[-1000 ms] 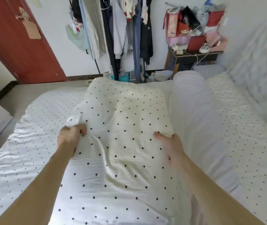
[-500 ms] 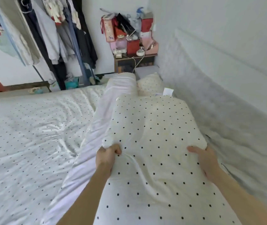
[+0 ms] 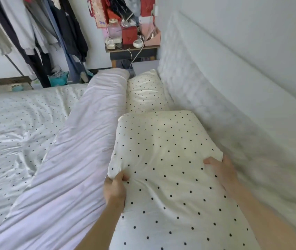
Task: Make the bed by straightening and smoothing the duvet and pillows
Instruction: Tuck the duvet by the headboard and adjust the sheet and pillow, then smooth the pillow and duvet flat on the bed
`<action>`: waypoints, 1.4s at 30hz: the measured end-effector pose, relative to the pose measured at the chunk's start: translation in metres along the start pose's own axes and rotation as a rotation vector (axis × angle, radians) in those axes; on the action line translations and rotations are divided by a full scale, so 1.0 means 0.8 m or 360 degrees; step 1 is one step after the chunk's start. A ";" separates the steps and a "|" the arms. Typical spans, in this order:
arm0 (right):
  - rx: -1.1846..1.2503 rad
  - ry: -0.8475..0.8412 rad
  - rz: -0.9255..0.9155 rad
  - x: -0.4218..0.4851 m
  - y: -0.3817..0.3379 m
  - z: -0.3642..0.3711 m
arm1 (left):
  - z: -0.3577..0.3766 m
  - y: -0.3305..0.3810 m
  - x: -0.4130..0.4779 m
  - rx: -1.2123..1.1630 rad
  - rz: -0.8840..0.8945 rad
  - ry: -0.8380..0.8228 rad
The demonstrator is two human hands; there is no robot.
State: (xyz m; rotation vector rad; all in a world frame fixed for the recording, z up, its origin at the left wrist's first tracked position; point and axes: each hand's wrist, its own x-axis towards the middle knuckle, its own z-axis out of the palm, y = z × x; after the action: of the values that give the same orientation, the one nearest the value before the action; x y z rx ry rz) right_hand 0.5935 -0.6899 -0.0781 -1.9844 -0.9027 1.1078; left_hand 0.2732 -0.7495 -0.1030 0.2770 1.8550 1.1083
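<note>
A cream pillow with black dots (image 3: 163,150) lies lengthwise along the padded headboard, right in front of me. My left hand (image 3: 115,190) pinches its left edge in a closed fist. My right hand (image 3: 222,171) grips its right edge beside the headboard. A second dotted pillow (image 3: 146,92) lies beyond it, end to end. To the left of both pillows runs the duvet's folded-back band in pale lilac (image 3: 75,168). The duvet's dotted top (image 3: 17,127) spreads further left, creased in places.
The white padded headboard (image 3: 215,98) runs along the right side against the wall. A cluttered bedside table (image 3: 131,49) with boxes and a cable stands past the far pillow. Clothes hang on a rack (image 3: 40,33) beyond the bed's far side.
I have carried the dotted pillow from the middle of the bed over the lilac band to the headboard side. Both hands have kept hold of its edges, and my view has turned right.
</note>
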 end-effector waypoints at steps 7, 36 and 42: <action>-0.1092 0.0208 -0.0235 0.122 0.017 0.027 | 0.063 -0.044 0.090 0.0854 0.0374 -0.0107; -0.1670 -0.0047 -0.0761 0.469 -0.028 0.332 | 0.380 0.063 0.468 0.2027 0.1028 0.0174; -0.1583 -0.0005 -0.0710 0.537 -0.063 0.353 | 0.412 0.113 0.524 0.1964 0.1014 0.0297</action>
State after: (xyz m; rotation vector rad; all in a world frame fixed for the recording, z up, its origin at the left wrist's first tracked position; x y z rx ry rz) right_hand 0.5015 -0.2476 -0.3286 -2.2928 -2.0483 0.3988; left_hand 0.2857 -0.2619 -0.3363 1.5774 2.4917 0.1830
